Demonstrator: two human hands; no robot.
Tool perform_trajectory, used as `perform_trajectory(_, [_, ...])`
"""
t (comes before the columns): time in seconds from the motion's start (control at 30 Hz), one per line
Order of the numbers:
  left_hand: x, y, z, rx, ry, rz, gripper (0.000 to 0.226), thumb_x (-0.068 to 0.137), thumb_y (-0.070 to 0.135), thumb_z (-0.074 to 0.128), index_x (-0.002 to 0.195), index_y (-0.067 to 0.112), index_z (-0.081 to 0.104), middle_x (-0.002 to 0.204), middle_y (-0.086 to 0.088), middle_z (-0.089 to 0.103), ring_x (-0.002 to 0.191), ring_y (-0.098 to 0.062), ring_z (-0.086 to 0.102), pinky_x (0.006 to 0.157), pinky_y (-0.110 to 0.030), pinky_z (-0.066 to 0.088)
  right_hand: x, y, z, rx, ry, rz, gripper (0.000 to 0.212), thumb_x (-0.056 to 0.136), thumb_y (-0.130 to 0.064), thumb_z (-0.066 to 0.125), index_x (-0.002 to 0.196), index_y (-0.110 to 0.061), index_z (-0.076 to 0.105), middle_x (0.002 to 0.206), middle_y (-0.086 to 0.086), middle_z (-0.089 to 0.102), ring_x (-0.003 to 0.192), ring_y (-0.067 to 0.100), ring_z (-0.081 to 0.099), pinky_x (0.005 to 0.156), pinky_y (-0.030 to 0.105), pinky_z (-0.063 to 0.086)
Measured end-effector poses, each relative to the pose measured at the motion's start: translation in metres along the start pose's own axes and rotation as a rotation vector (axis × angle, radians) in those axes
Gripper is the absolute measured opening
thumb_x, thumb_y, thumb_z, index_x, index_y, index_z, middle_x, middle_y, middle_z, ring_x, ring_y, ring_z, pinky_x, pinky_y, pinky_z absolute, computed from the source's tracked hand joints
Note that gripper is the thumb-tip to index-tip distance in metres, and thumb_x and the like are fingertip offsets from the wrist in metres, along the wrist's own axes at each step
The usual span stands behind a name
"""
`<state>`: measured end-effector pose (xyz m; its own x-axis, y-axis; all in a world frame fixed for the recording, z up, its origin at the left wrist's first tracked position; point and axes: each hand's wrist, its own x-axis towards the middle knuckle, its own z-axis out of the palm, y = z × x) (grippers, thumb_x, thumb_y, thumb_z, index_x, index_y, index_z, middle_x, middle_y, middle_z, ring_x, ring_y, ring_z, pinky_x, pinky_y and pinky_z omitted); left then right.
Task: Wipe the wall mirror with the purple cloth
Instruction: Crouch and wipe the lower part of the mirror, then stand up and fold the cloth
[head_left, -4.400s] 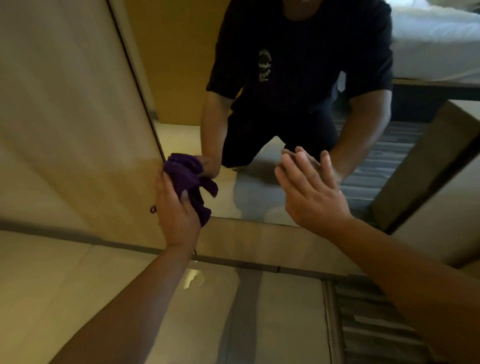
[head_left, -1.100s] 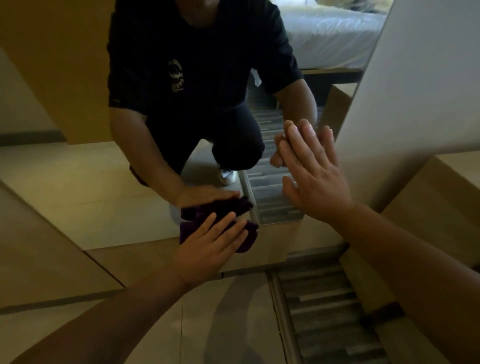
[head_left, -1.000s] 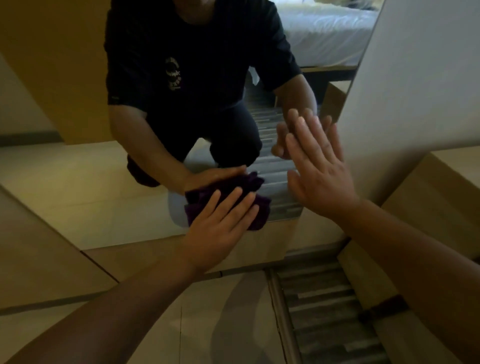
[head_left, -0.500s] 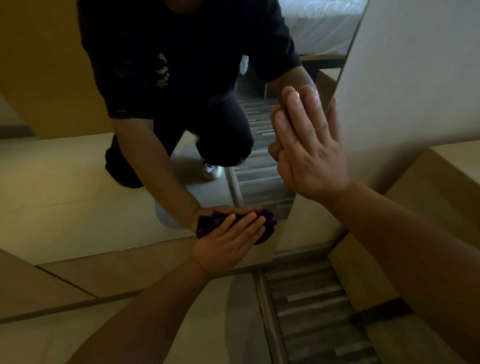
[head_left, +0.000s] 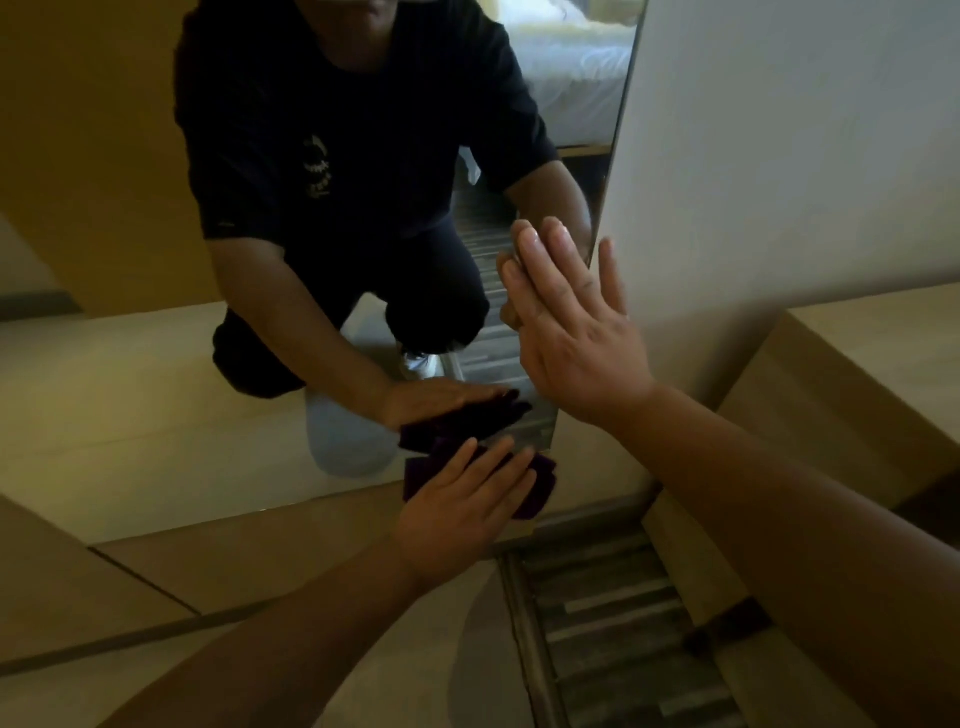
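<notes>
The wall mirror (head_left: 130, 374) fills the upper left and reaches almost down to the floor. My left hand (head_left: 457, 504) lies flat with straight fingers on the bunched purple cloth (head_left: 537, 480), pressing it against the mirror's bottom right corner. Most of the cloth is hidden under my palm. My right hand (head_left: 566, 322) is spread flat against the mirror's right edge, higher up, with one finger over the wall. A crouching person in a dark shirt shows as the reflection.
A pale wall (head_left: 779, 156) runs along the mirror's right edge. A beige cabinet or ledge (head_left: 857, 364) juts out at the right. Below lie beige floor tiles (head_left: 311, 665) and a strip of grey striped flooring (head_left: 623, 649). A bed shows in the reflection.
My left hand has slid the cloth from the mirror's lower left edge across to its bottom right corner. The right hand has stayed flat on the glass near the right edge.
</notes>
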<state>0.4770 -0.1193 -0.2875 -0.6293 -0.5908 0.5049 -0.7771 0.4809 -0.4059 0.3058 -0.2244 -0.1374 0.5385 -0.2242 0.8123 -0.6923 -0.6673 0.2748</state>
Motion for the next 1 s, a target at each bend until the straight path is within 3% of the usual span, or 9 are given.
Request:
perform_trajectory(0.07, [0.026, 0.002, 0.002, 0.005, 0.040, -0.015, 0.045, 0.103, 0.013, 0.029, 0.148, 0.007, 0.035, 0.154, -0.014, 0.039, 0.144, -0.035, 0.031, 0.120, -0.052, 0.018, 0.000, 0.000, -0.002, -0.001, -0.015, -0.004, 0.054, 0.100, -0.016, 0.046, 0.151, -0.009, 0.033, 0.158, 0.010, 0.018, 0.148, 0.029, 0.010, 0.120, 0.055, 0.007])
perform_trajectory(0.2, [0.049, -0.004, 0.026, 0.111, 0.026, -0.021, 0.049, 0.100, 0.017, 0.034, 0.149, 0.007, 0.032, 0.155, -0.013, 0.035, 0.145, -0.032, 0.024, 0.123, -0.051, 0.000, -0.001, 0.005, 0.004, -0.036, 0.015, -0.018, 0.062, 0.096, -0.014, 0.051, 0.153, -0.012, 0.027, 0.159, 0.009, 0.020, 0.150, 0.026, 0.006, 0.120, 0.055, 0.005])
perform_trajectory(0.4, [0.037, -0.005, 0.049, 0.179, 0.022, 0.042, 0.049, 0.105, 0.012, 0.012, 0.151, 0.008, 0.030, 0.158, -0.008, 0.029, 0.146, -0.027, 0.024, 0.122, -0.047, 0.002, -0.001, 0.012, 0.015, -0.062, 0.074, -0.057, 0.069, 0.094, -0.016, 0.058, 0.153, -0.014, 0.024, 0.156, 0.009, 0.025, 0.150, 0.024, 0.005, 0.120, 0.056, 0.009])
perform_trajectory(0.67, [-0.004, -0.013, 0.056, 0.234, -0.116, 0.165, 0.066, 0.091, 0.023, 0.050, 0.150, 0.003, 0.029, 0.160, -0.009, 0.014, 0.149, -0.035, 0.003, 0.122, -0.051, -0.008, 0.001, 0.014, 0.012, -0.071, 0.037, -0.068, 0.069, 0.092, -0.021, 0.054, 0.153, -0.013, 0.021, 0.156, 0.012, 0.029, 0.150, 0.026, 0.001, 0.120, 0.056, 0.013])
perform_trajectory(0.73, [-0.017, -0.022, 0.048, 0.245, -0.154, 0.181, 0.059, 0.093, 0.020, 0.045, 0.148, 0.003, 0.033, 0.159, -0.011, 0.018, 0.149, -0.034, 0.001, 0.121, -0.051, -0.009, 0.001, 0.011, 0.009, -0.082, 0.007, -0.059, 0.066, 0.091, -0.022, 0.055, 0.152, -0.011, 0.029, 0.157, 0.013, 0.032, 0.148, 0.026, 0.009, 0.119, 0.058, 0.017])
perform_trajectory(0.87, [-0.053, -0.053, 0.010, 0.235, -0.297, 0.221, 0.055, 0.091, 0.014, 0.028, 0.141, 0.002, 0.047, 0.154, -0.012, 0.037, 0.151, -0.035, -0.002, 0.122, -0.047, -0.007, 0.002, 0.002, -0.004, -0.118, -0.095, -0.032, 0.063, 0.095, -0.025, 0.051, 0.153, -0.010, 0.031, 0.159, 0.012, 0.019, 0.149, 0.029, 0.010, 0.118, 0.061, 0.019])
perform_trajectory(0.93, [-0.072, -0.074, -0.022, 0.208, -0.364, 0.226, 0.056, 0.092, 0.014, 0.029, 0.143, 0.002, 0.046, 0.155, -0.014, 0.037, 0.150, -0.034, 0.010, 0.122, -0.047, -0.007, 0.004, -0.003, -0.015, -0.158, -0.222, -0.009, 0.063, 0.098, -0.027, 0.045, 0.155, -0.011, 0.023, 0.161, 0.011, 0.010, 0.150, 0.031, 0.002, 0.120, 0.060, 0.011])
perform_trajectory(1.0, [-0.084, -0.090, -0.062, 0.168, -0.478, 0.170, 0.055, 0.095, 0.013, 0.040, 0.150, 0.004, 0.037, 0.160, -0.014, 0.023, 0.149, -0.032, 0.015, 0.121, -0.047, -0.007, 0.006, -0.011, -0.030, -0.156, -0.389, 0.019, 0.067, 0.099, -0.029, 0.037, 0.156, -0.012, 0.007, 0.163, 0.011, -0.004, 0.151, 0.030, -0.011, 0.121, 0.059, -0.002])
